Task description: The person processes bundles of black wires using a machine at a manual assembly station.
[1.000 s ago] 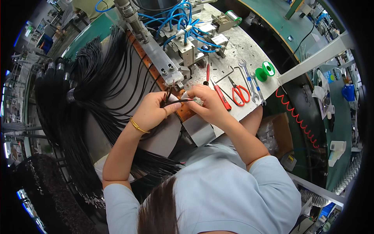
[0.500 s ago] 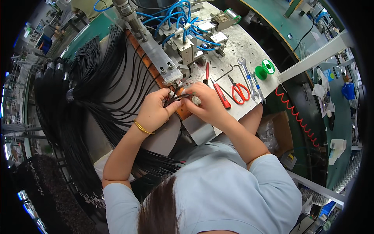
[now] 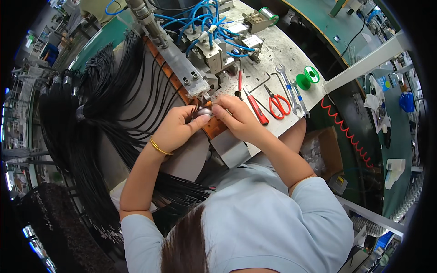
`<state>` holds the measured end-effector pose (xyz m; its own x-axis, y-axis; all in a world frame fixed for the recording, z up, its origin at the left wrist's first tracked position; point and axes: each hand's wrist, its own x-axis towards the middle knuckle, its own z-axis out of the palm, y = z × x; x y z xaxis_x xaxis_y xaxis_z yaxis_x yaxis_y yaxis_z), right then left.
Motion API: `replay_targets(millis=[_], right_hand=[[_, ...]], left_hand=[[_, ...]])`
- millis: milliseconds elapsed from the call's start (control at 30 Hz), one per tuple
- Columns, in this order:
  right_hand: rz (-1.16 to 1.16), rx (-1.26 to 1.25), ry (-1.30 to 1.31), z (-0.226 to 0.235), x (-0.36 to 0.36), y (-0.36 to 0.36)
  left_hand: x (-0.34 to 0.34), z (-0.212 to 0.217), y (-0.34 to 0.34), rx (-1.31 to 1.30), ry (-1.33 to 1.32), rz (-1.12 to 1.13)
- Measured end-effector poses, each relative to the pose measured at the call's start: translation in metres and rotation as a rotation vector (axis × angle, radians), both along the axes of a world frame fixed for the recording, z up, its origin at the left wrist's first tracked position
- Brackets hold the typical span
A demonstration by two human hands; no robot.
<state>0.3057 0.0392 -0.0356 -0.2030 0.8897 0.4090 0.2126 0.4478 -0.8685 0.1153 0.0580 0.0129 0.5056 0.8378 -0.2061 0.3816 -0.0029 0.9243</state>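
Observation:
My left hand (image 3: pixel 176 128) is closed in a pinch on short dark cable ends (image 3: pixel 195 110) at the orange-brown edge strip of the bench. Beside it, my right hand (image 3: pixel 238 119) has its thumb and fingers pressed together; what lies between them is hidden. Both sets of fingertips nearly meet just below the metal head of a bench machine (image 3: pixel 193 82). A shiny greyish spot by the left thumb is too blurred to name. Long black cables (image 3: pixel 157 98) run from the left toward the strip, past my left hand.
Thick bundles of black cables (image 3: pixel 86 136) hang at the left. Right of my hands lie a red-handled knife (image 3: pixel 257 109), red-handled scissors (image 3: pixel 278 105), wrenches (image 3: pixel 291 91) and a green solder spool (image 3: pixel 307 78). Blue air hoses (image 3: pixel 207 27) crowd the machine. A cardboard box (image 3: pixel 328 152) stands below.
My left hand has shifted slightly left and down. The right fingers have turned and closed; the whitish clump and dark cables seen at them earlier no longer show there.

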Motion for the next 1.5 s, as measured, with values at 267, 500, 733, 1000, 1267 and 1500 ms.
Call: replay_targets(millis=[267,500,733,1000,1267,1500], right_hand=[[-0.196,-0.220,-0.122,-0.026,0.008,0.006],[-0.121,-0.338,-0.057,-0.038,0.010,0.015],[-0.325,0.079,-0.174,-0.013,0.005,0.003],[-0.028,0.048,-0.087,0.006,0.011,-0.002],[-0.016,-0.075,0.074,0.014,-0.001,-0.008],[-0.095,0.136,-0.082,0.012,-0.006,-0.007]], left_hand=[[-0.011,-0.006,0.010,0.332,0.152,0.008],[-0.007,-0.014,0.008,0.183,0.277,-0.042],[-0.002,-0.002,0.004,-0.100,0.114,-0.060],[0.003,0.011,-0.003,-0.020,0.037,-0.039],[0.002,-0.004,0.001,0.052,-0.041,0.083],[0.001,-0.010,0.001,0.086,-0.012,0.117]])
